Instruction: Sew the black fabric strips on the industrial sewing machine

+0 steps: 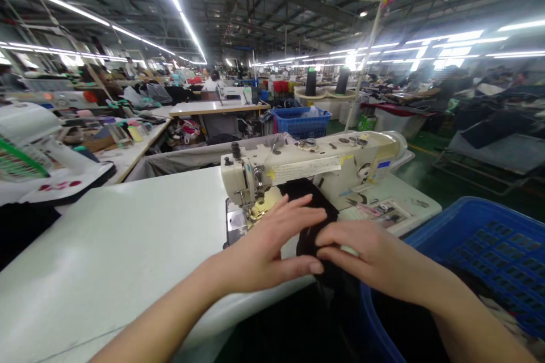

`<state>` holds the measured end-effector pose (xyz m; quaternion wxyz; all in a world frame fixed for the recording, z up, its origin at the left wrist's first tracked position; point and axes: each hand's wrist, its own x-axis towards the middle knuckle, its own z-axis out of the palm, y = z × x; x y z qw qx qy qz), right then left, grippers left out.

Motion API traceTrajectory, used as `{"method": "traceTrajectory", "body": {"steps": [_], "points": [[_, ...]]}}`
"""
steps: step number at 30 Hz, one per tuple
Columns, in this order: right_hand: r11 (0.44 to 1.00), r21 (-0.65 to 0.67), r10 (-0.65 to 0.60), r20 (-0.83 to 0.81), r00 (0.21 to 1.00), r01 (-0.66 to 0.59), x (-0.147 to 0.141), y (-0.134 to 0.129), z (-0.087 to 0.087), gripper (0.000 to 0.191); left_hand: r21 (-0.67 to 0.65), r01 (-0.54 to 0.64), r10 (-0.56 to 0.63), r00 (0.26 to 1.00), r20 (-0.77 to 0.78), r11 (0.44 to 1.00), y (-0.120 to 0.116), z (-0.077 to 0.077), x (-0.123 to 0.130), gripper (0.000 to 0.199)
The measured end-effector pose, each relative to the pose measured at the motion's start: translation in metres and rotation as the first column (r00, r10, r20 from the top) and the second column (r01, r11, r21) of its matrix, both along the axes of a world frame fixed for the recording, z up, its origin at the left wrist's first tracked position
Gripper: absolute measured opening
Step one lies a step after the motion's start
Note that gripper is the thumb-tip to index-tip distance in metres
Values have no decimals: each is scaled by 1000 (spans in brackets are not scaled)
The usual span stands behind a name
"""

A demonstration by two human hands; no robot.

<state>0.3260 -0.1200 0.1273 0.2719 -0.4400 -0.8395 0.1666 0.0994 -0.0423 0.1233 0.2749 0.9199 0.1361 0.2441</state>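
A cream sewing machine (pixel 315 167) stands on a white table (pixel 128 238). A piece of black fabric (pixel 309 195) lies under its arm and runs toward me over the table edge. My left hand (pixel 272 244) rests flat on the fabric, fingers spread, just in front of the needle area (pixel 255 204). My right hand (pixel 361 255) presses on the same fabric from the right, its fingertips meeting those of the left hand. Neither hand is closed around the cloth.
A blue plastic basket (pixel 481 261) stands at my right, beside the table. Another blue crate (pixel 300 122) and more sewing tables lie beyond. A machine with a green part (pixel 25 159) sits at far left. People work in the background.
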Motion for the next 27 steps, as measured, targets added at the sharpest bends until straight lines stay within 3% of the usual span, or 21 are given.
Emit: {"method": "traceTrajectory", "body": {"steps": [2,5,7,9,11,14,16,18,21,27], "points": [[996,-63,70,-16,997,-71,-6,-10,4,21,-312,86,-124,987,-103,946,6,9,-6,40],[993,-108,-48,-81,996,39,-7,-10,-2,20,-692,83,-272,948,-168,717,15,-3,-20,26],[975,-148,-186,-124,975,167,-5,-4,-12,20,-819,-4,-270,943,-194,574,18,-21,-34,31],[941,-228,-291,-163,943,251,-4,4,-25,22,-860,-88,-143,973,-183,502,19,-40,-51,32],[902,-340,-351,-223,909,265,-6,12,-42,25,-871,-165,77,986,-146,462,18,-56,-67,31],[835,-525,-401,-374,836,166,-19,23,-70,30,-891,-276,414,903,-113,360,18,-67,-86,35],[777,-625,-433,-440,787,77,-30,28,-85,37,-901,-320,559,822,-110,293,19,-68,-94,38],[728,-686,-453,-468,759,11,-42,32,-96,43,-908,-337,631,768,-112,250,21,-67,-99,40],[669,-742,-477,-485,733,-56,-55,34,-103,45,-905,-359,670,733,-120,230,23,-64,-104,42],[603,-792,-510,-473,718,-93,-60,33,-112,44,-899,-373,665,734,-136,228,28,-61,-114,37]]}}
